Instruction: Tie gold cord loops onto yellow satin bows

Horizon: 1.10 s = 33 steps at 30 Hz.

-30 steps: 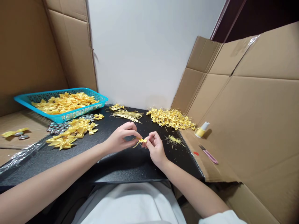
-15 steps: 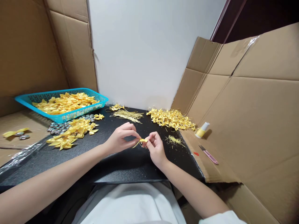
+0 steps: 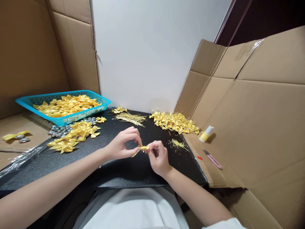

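Between my two hands, above the black tabletop [image 3: 114, 176], is a small yellow ribbon bow [image 3: 144, 147] with a bit of silvery metal under it. My left hand [image 3: 127, 143] pinches the bow's left end between thumb and fingertips, and a thin yellow strand hangs from there. From the other side, my right hand [image 3: 159, 157] is closed in a pinch on the bow's right end. Fingertips cover part of the bow, so its fastening is hidden.
At left stands a blue basket [image 3: 64, 121] of yellow bows. Loose bows [image 3: 78, 132] and silver buttons [image 3: 57, 130] lie before it. Gold ties [image 3: 131, 118], a pile of tied bows [image 3: 175, 122] and trimmings [image 3: 178, 144] lie farther back. Right: thread spool [image 3: 205, 134], pink-handled snips [image 3: 213, 160], cardboard walls [image 3: 262, 127].
Both hands have shifted slightly, the right one a little lower. The bow has moved slightly down and left, still held between the two hands.
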Each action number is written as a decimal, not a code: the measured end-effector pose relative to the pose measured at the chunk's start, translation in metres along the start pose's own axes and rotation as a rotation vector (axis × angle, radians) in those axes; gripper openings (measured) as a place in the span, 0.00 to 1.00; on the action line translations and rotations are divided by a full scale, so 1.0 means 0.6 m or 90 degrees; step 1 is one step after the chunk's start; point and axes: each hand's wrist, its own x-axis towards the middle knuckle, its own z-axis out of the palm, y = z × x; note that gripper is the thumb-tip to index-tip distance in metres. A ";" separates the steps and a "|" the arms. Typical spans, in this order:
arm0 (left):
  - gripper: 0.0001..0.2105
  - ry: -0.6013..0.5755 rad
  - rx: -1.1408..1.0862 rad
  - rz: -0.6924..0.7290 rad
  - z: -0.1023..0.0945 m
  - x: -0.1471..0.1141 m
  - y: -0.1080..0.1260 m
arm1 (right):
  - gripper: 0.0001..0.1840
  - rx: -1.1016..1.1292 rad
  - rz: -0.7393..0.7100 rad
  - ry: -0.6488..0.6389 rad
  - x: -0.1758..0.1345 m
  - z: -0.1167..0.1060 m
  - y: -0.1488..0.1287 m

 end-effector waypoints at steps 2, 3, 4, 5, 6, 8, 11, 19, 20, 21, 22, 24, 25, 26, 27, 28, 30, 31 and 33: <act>0.08 -0.012 -0.023 -0.004 -0.001 0.000 0.001 | 0.07 -0.021 -0.025 -0.011 -0.001 -0.001 -0.003; 0.08 -0.019 -0.039 -0.009 -0.001 0.000 0.001 | 0.07 -0.030 -0.034 -0.014 -0.001 -0.002 -0.004; 0.09 -0.025 -0.055 -0.014 0.000 0.000 0.001 | 0.07 -0.039 -0.042 -0.015 -0.001 -0.002 -0.005; 0.10 -0.030 -0.069 -0.018 0.001 -0.001 0.000 | 0.07 -0.046 -0.048 -0.015 -0.001 -0.002 -0.005; 0.11 -0.032 -0.081 -0.022 0.002 -0.001 -0.001 | 0.07 -0.053 -0.054 -0.014 -0.001 -0.003 -0.005; 0.13 -0.029 -0.092 -0.028 0.004 -0.001 -0.004 | 0.07 -0.065 -0.063 -0.011 -0.001 -0.003 -0.004; 0.15 -0.027 -0.109 -0.039 0.004 -0.001 -0.006 | 0.07 -0.083 -0.076 -0.005 -0.001 -0.004 -0.003; 0.17 -0.048 -0.152 -0.089 -0.003 0.005 -0.008 | 0.08 -0.131 -0.107 0.011 0.001 -0.003 -0.006; 0.17 -0.048 -0.153 -0.096 -0.004 0.005 -0.008 | 0.08 -0.140 -0.114 0.017 0.001 -0.003 -0.007; 0.17 -0.047 -0.152 -0.102 -0.004 0.005 -0.009 | 0.08 -0.150 -0.122 0.023 0.002 -0.003 -0.008; 0.17 -0.044 -0.149 -0.108 -0.003 0.005 -0.009 | 0.08 -0.161 -0.130 0.029 0.003 -0.003 -0.008; 0.16 -0.036 -0.138 -0.116 -0.002 0.004 -0.008 | 0.09 -0.184 -0.149 0.033 0.003 -0.004 -0.010; 0.15 -0.032 -0.132 -0.119 -0.001 0.004 -0.008 | 0.09 -0.195 -0.159 0.029 0.004 -0.004 -0.011; 0.14 -0.029 -0.126 -0.121 0.000 0.004 -0.007 | 0.10 -0.206 -0.170 0.021 0.004 -0.005 -0.012; 0.14 -0.027 -0.121 -0.122 0.001 0.004 -0.007 | 0.10 -0.216 -0.181 0.011 0.004 -0.006 -0.012; 0.13 -0.027 -0.117 -0.123 0.002 0.003 -0.007 | 0.11 -0.225 -0.192 -0.001 0.004 -0.006 -0.013; 0.12 -0.029 -0.113 -0.124 0.004 0.003 -0.006 | 0.11 -0.243 -0.211 -0.027 0.003 -0.008 -0.013; 0.11 -0.030 -0.112 -0.125 0.005 0.002 -0.005 | 0.12 -0.250 -0.220 -0.039 0.003 -0.008 -0.012; 0.09 -0.034 -0.112 -0.127 0.006 0.002 -0.003 | 0.13 -0.264 -0.235 -0.062 0.003 -0.008 -0.012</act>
